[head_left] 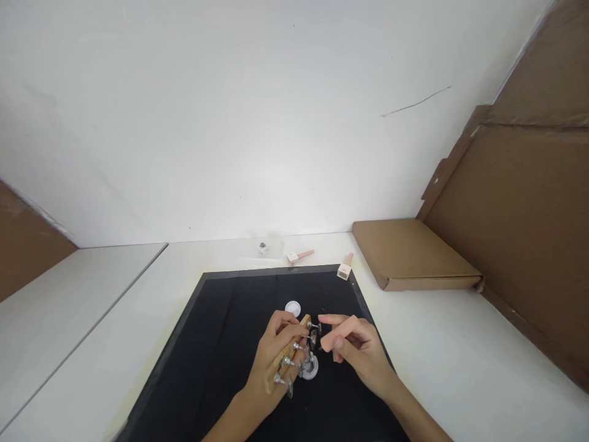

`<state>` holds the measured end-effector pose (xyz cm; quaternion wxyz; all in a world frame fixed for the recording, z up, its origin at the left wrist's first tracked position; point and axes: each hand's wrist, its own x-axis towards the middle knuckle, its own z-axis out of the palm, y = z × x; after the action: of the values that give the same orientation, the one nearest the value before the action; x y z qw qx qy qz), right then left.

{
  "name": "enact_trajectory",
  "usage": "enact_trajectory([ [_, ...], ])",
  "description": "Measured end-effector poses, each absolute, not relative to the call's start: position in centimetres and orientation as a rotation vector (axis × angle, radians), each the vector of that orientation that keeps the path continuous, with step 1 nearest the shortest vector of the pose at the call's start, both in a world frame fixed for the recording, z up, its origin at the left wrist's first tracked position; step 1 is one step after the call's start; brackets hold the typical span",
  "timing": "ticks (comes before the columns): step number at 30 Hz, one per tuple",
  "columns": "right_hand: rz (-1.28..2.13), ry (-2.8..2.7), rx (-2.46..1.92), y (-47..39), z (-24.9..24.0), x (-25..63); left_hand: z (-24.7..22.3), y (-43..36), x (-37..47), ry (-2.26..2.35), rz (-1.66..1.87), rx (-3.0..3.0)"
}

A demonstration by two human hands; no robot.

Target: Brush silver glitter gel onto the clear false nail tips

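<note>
My left hand [271,350] grips a wooden nail-tip stand [271,377], tilted, with a row of several metal posts bearing shiny nail tips [313,339] facing right. Held in the fingers of my right hand [365,350] is a pink nail polish brush cap [339,334], its lower end directed at the tips. The brush itself is too small to make out. My right forefinger reaches close to the uppermost tip; contact cannot be told. Below the stand sits a small round white jar [311,368], partly hidden by the tips. A round white lid [292,308] lies just beyond my left hand.
Under my hands spreads a black mat [221,344] on a white table [460,344]. Along its far edge are two white boxy bottles [292,258] with pink handles, and a clear tray [276,248] holding a small dark item. A flat cardboard box [414,252] stands right.
</note>
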<state>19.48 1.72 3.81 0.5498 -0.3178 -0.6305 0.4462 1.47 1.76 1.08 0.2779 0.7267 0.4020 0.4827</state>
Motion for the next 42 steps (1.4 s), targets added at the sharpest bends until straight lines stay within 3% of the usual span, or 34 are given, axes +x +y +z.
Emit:
enact_trajectory([
  [17, 0.850, -1.595, -0.762, 2.1, 3.3, 19.4, 2.7, 1.5, 1.6, 1.122, 1.260, 1.888],
  [27, 0.892, -1.532, -0.839, 2.1, 3.1, 19.5, 2.9, 1.7, 1.4, 1.192, 1.211, 1.771],
  [35, 0.819, -1.531, -0.846, 1.7, 3.6, 19.4, 3.2, 2.0, 1.1, 1.099, 1.174, 1.272],
  [42, 1.038, -1.490, -0.743, 1.4, 3.9, 19.4, 3.8, 2.1, 1.2, 0.845, 1.096, 0.785],
])
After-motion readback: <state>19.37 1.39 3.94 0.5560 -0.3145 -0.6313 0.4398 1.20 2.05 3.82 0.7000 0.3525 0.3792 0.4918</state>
